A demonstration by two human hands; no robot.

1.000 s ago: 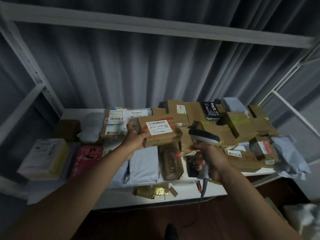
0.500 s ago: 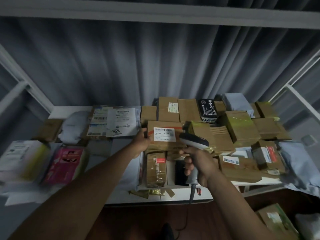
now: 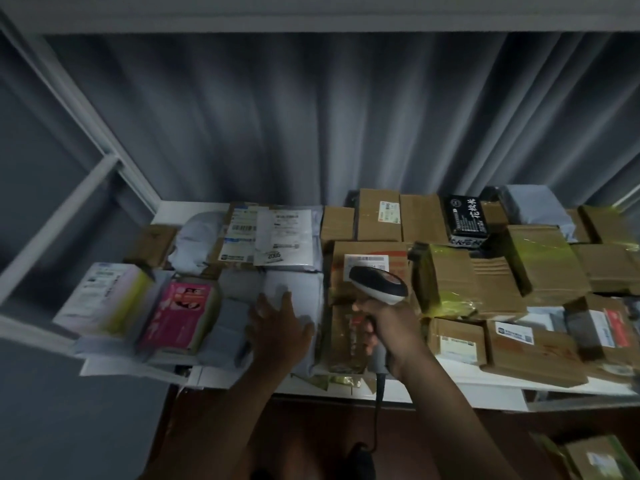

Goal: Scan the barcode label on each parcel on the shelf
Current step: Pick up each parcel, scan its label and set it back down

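Observation:
My right hand (image 3: 389,327) grips the handle of a white and black barcode scanner (image 3: 377,283), whose head covers part of the white label on a brown cardboard box (image 3: 367,258) lying among the parcels. My left hand (image 3: 278,325) lies flat with spread fingers on a grey-white poly mailer (image 3: 294,289) to the left of that box. A tall taped brown parcel (image 3: 343,337) lies under the scanner hand. The white shelf (image 3: 485,381) is crowded with cardboard boxes and mailers.
A pink packet (image 3: 176,313) and a white-yellow box (image 3: 104,299) sit at the left end. Labelled mailers (image 3: 266,237) lie at the back, a black box (image 3: 465,220) beyond the scanner. Brown boxes fill the right. White frame posts stand at left; a box lies on the floor (image 3: 602,459).
My left hand has let go of the labelled brown box, now lying on the shelf, and moved down-left onto the grey mailer. The scanner stays in my right hand near the label.

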